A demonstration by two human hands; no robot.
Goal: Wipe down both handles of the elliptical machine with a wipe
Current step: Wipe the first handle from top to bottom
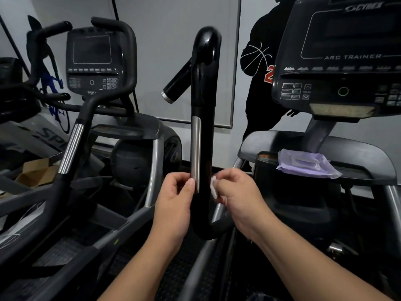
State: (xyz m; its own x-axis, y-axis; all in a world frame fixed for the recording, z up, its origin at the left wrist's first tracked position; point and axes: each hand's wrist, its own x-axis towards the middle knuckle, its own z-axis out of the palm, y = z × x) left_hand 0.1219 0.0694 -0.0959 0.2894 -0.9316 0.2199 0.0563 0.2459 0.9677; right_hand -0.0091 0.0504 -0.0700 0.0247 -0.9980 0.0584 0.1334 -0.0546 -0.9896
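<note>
White wipe [213,187]: small, bunched, pinched in the right hand [235,190] and held against the right flank of the black upright handle [204,135], low down near the bend. Probably soft, damp and feather-light; likely to fold or slip unless kept wadded under the fingertips. Handle itself rigid and glossy, with a metal strip [195,153] down its left face; apparently fixed enough to take firm pressure. Best held low, below the strip, for bracing.

Left hand [173,200]: fingers curled, thumb laid on the lower end of the strip, steadying the handle from the left side. Right hand: fingers curled round the wipe, wrist bent inward. Both forearms reaching up from below, either side of the handle.

Further out: purple wipe packet [308,165] lying on the machine's shroud to the right, console [338,61] above it; a second machine [97,83] to the left.
</note>
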